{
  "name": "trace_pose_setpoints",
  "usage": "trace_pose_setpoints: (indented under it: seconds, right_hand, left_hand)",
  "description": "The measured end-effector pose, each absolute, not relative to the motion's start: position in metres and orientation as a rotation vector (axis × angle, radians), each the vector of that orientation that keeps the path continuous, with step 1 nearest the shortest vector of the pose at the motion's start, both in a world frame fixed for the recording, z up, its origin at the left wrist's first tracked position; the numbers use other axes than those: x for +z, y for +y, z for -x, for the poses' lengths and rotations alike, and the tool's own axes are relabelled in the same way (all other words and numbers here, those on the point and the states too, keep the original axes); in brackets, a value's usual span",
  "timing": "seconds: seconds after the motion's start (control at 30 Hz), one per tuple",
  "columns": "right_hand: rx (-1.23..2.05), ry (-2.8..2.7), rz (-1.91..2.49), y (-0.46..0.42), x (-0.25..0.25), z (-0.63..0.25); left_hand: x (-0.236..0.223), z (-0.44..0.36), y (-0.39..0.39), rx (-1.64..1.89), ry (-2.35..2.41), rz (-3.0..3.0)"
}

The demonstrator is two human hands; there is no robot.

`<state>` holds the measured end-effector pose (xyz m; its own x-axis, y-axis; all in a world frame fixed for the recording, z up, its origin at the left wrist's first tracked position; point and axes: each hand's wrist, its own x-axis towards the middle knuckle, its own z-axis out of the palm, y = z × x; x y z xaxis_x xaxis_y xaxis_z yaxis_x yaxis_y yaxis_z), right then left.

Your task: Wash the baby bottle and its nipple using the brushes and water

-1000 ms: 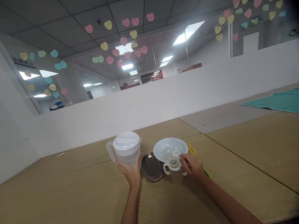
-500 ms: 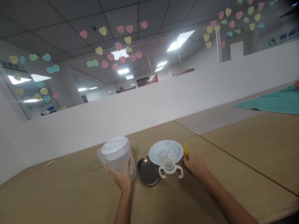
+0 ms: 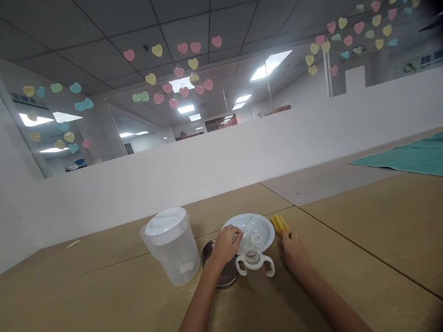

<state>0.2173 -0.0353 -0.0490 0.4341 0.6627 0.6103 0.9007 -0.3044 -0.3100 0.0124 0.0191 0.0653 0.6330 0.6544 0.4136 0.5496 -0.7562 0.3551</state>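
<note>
A clear plastic pitcher [image 3: 174, 252] with a white lid stands on the wooden table, no hand on it. My left hand [image 3: 225, 244] reaches over a small metal dish [image 3: 211, 258] and touches the near rim of a white plate [image 3: 264, 230]. A small white ring lies on that plate. In front of the plate stands a two-handled baby bottle [image 3: 254, 267] without its top. My right hand [image 3: 293, 251] rests on the table to the right of the bottle, its fingers at a yellow sponge-like thing [image 3: 280, 225]. Whether it grips that thing is unclear.
The wooden table [image 3: 359, 238] stretches right, with a grey mat [image 3: 318, 178] and a teal towel [image 3: 417, 156] farther off. A low white partition [image 3: 243, 155] runs behind the table. A small wooden stick [image 3: 73, 244] lies at the far left.
My left hand let go of the pitcher, which now stands on the table, and moved right to the plate's rim. My right hand stayed by the yellow thing.
</note>
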Motion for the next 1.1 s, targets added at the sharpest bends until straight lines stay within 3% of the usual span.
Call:
trace_pose_setpoints:
  seconds: [0.2, 0.57, 1.1]
  right_hand:
    - [-0.693, -1.256, 1.744, -0.034, -0.044, -0.226]
    - [-0.345, -1.192, 1.906, -0.059, -0.006, -0.204]
    - [-0.403, -1.344, 1.485, -0.058, -0.009, -0.191]
  left_hand:
    - [0.048, -0.029, 0.04, 0.473, 1.111, -2.599]
    - [0.052, -0.03, 0.044, 0.327, 1.178, -2.421]
    - [0.065, -0.04, 0.042, 1.057, 1.022, -1.739]
